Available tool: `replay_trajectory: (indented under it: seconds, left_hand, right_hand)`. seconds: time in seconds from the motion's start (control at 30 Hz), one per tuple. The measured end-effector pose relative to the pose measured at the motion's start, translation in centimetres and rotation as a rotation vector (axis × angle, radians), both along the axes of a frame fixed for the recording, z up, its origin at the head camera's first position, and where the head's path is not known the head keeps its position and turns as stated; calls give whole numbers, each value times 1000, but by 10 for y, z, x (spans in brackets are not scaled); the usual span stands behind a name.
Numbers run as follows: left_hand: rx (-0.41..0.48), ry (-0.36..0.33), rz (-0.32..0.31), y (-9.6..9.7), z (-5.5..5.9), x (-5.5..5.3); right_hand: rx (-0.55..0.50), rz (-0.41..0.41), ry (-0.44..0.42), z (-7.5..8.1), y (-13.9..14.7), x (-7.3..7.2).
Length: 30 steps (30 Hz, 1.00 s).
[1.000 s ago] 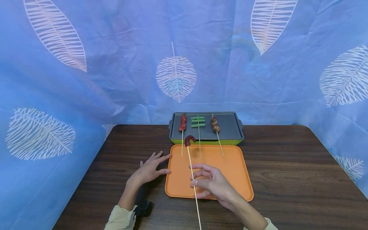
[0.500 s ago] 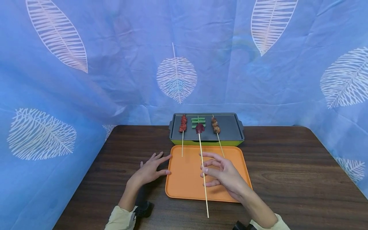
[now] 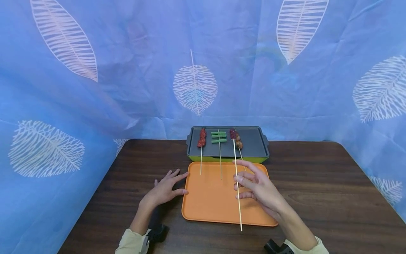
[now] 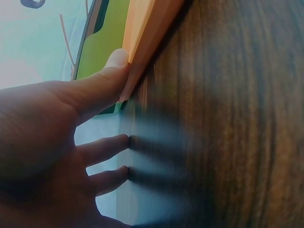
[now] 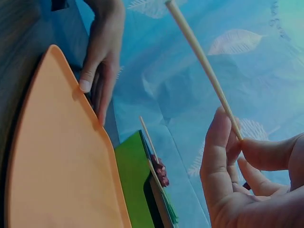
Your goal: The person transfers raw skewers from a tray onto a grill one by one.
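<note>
My right hand pinches a long thin skewer between thumb and fingertips, raised above the tray. At its far end is a dark red piece, overlapping a skewer of brown chunks in the head view. My left hand lies flat at the left side of the orange tray, fingers spread, thumb and index finger against the rim. On the dark grill plate lie a skewer of red meat and one of green pieces.
The grill's green base stands right behind the tray on a dark wooden table. A blue cloth with white leaf prints hangs behind and at both sides. Sticks of the lying skewers reach out over the tray.
My right hand has moved right with its skewer, from over the tray's middle toward the brown skewer. The dark red piece has turned and now overlaps the grill plate. My left hand stays put.
</note>
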<state>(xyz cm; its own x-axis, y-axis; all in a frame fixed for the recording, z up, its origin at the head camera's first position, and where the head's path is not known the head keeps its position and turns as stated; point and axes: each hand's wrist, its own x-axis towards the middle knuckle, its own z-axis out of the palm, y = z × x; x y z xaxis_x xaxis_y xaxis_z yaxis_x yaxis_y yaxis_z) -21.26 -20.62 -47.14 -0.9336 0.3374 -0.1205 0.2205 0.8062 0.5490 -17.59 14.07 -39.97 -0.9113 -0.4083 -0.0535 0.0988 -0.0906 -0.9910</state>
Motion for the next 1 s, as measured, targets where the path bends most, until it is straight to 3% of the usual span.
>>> replay_trajectory:
  seconds: [0.4,0.67,0.83,1.0]
  left_hand:
    - [-2,-9,10,0,0,-1]
    - [1,-11,3,0,0,-1]
    - [0,-12,11,-1,-1,-1]
    - [-2,-15,7,-1,-1,-2]
  right_hand:
    - [-60,-45,-4,-1,31,-16]
    - [74,-161,7,-8,63,-33]
    - [90,-228,-5,-15,72,-43]
    - [176,-271,57,-27,73,-54]
